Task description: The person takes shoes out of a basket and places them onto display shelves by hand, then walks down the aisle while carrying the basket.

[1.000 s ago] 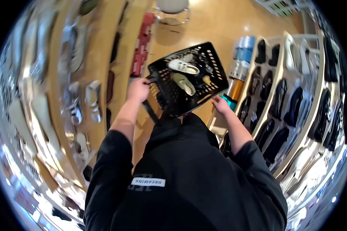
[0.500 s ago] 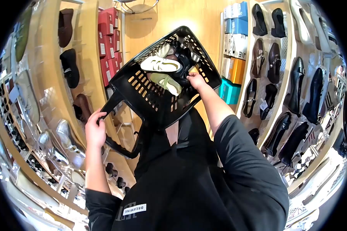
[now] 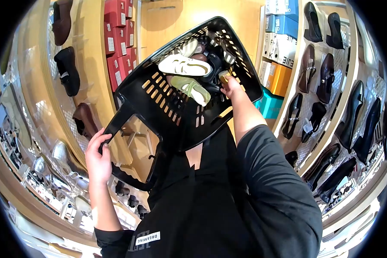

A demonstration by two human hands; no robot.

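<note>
My left hand (image 3: 99, 158) is closed round the handle of a black plastic shopping basket (image 3: 135, 88), which tilts in front of my body with its slotted inside showing. Several shoes lie in it. A white sneaker (image 3: 180, 65) rests above an olive-green shoe (image 3: 189, 89) with a pale toe, and dark shoes (image 3: 215, 64) are bunched beside them. Reaching into the basket, my right hand (image 3: 232, 87) has its fingers closed at a dark shoe with a yellowish part by my fingertips. My fingers partly cover that shoe.
Shoe racks flank me: brown loafers (image 3: 86, 121) and a black shoe (image 3: 67, 71) on the left, black and brown shoes (image 3: 326, 79) on the right. Red boxes (image 3: 116, 38) stack at left; blue (image 3: 286, 26), orange (image 3: 278, 79) and teal boxes (image 3: 271, 104) at right. Wooden floor (image 3: 198, 10) lies ahead.
The basket's far end has shifted up and right, with the shoes in it. My right hand has moved right with it, and my left hand slightly left and down, still on the handle.
</note>
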